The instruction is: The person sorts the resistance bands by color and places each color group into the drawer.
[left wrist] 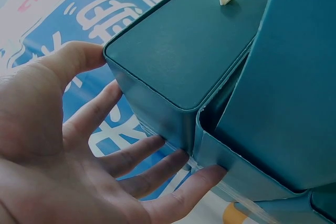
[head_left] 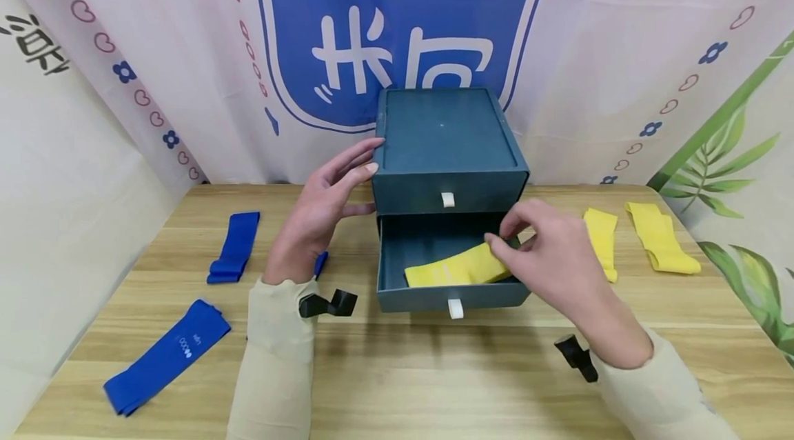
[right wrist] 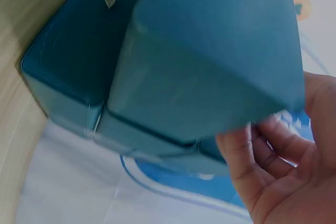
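Note:
A dark teal drawer cabinet (head_left: 443, 130) stands at the back of the table. Its top drawer is closed; the drawer (head_left: 403, 298) below is pulled out. Inside lies a folded yellow resistance band (head_left: 455, 267), slanting up to the right. My right hand (head_left: 558, 261) reaches over that drawer's right side, thumb and forefinger pinching the band's upper end; in the right wrist view the drawer wall hides the fingertips. With fingers spread and fairly straight, my left hand (head_left: 316, 209) rests against the cabinet's left side. The left wrist view shows its fingertips (left wrist: 155, 142) along the cabinet edge.
Two yellow bands (head_left: 600, 240) (head_left: 660, 236) lie on the wooden table (head_left: 397, 385) at the right. Blue bands (head_left: 236, 247) (head_left: 167, 357) lie at the left, another partly behind my left wrist. A printed curtain (head_left: 589, 81) hangs behind the cabinet.

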`<action>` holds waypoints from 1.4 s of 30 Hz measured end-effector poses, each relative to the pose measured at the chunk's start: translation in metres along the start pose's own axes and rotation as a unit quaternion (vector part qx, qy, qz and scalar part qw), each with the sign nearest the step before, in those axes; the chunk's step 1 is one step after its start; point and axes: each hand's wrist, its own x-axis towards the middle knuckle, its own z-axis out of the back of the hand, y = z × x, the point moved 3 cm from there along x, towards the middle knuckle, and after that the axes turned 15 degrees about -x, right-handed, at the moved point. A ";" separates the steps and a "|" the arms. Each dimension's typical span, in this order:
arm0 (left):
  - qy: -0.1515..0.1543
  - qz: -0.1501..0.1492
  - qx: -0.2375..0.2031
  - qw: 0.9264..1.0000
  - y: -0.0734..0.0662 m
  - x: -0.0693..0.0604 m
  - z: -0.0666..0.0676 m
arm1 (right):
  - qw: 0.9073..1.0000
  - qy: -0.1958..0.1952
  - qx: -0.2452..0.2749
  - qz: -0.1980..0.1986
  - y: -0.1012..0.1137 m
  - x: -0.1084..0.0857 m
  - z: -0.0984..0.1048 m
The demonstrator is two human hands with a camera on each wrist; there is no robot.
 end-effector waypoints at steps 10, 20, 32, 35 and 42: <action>-0.002 0.001 0.002 1.000 0.000 0.001 -0.001 | 0.988 0.000 0.022 -0.156 -0.095 0.005 0.016; -0.006 0.000 -0.002 1.000 0.002 0.001 0.002 | 0.932 0.168 0.129 -0.294 -0.235 0.011 -0.021; -0.003 -0.006 -0.003 1.000 0.002 0.001 0.000 | 0.938 0.237 -0.024 -0.252 -0.271 0.019 -0.041; -0.002 -0.004 -0.004 1.000 0.003 0.001 0.000 | 0.933 0.265 -0.045 -0.240 -0.274 0.020 -0.045; -0.008 -0.001 -0.005 1.000 0.001 0.000 0.000 | 0.925 0.287 -0.055 -0.243 -0.275 0.020 -0.050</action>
